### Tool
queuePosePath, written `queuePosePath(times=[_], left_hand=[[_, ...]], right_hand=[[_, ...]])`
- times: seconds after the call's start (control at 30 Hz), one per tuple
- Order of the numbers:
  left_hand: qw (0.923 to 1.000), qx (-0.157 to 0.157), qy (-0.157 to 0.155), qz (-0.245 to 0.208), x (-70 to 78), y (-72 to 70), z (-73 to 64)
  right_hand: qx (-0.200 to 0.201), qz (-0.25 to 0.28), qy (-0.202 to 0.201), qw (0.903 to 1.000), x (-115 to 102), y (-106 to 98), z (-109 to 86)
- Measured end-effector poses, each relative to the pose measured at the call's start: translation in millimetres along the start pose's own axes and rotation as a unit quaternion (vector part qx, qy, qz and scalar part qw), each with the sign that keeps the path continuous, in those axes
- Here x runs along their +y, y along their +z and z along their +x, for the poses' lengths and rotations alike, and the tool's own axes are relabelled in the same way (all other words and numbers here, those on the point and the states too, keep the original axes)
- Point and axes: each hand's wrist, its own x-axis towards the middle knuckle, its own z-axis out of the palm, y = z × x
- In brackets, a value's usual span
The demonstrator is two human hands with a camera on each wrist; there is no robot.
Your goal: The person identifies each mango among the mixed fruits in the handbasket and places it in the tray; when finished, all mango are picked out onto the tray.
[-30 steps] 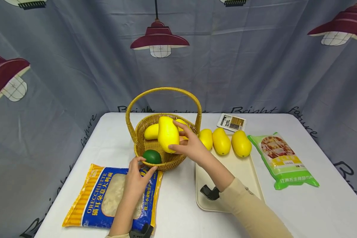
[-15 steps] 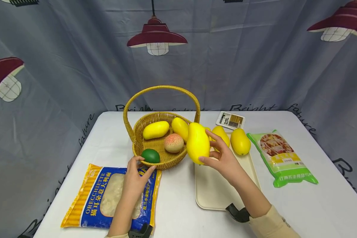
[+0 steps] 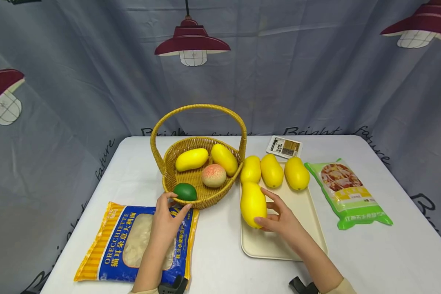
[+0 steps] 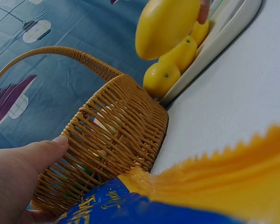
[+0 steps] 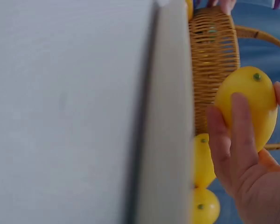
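Note:
My right hand (image 3: pixel 284 222) grips a yellow mango (image 3: pixel 253 205) between thumb and fingers, over the left side of a cream tray (image 3: pixel 279 245). In the right wrist view the fingers (image 5: pixel 242 133) wrap round this mango (image 5: pixel 252 100), whose stem end shows. Along the tray's far end lie three more mangoes (image 3: pixel 272 170). My left hand (image 3: pixel 166 222) holds the near rim of a wicker basket (image 3: pixel 210 203), thumb at the rim in the left wrist view. Inside the basket are two mangoes (image 3: pixel 192 159), a peach (image 3: pixel 214 175) and a dark green fruit (image 3: pixel 185 191).
A blue and yellow orecchiette bag (image 3: pixel 114 245) lies beneath my left forearm. To the tray's right is a green food bag (image 3: pixel 349 194). A small flat printed pack (image 3: pixel 284 147) lies behind the tray. The basket's tall handle (image 3: pixel 198 106) arches upward.
My right hand has carried the mango from over the basket, rightward and down, to over the tray. The peach has come into sight. My left hand has stayed at the basket rim.

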Motion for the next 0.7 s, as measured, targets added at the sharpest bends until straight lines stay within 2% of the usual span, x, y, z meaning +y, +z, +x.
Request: queuePosePath(times=[0.23, 0.43, 0.7], left_hand=[[1.0, -0.005, 0.0, 0.003, 0.2, -1.3, 0.7], [0.9999, -0.008, -0.008, 0.005, 1.0, -1.8, 1.5], [1.0, 0.0, 0.004, 0.005, 0.2, -0.9, 0.6]], right_hand=[[-0.011, -0.001, 0.027, 0.9996, 14, -1, 1.3], [-0.024, -0.006, 0.024, 0.9994, 19, -3, 1.8], [-0.016, -0.015, 0.034, 0.9992, 20, 0, 4.9]])
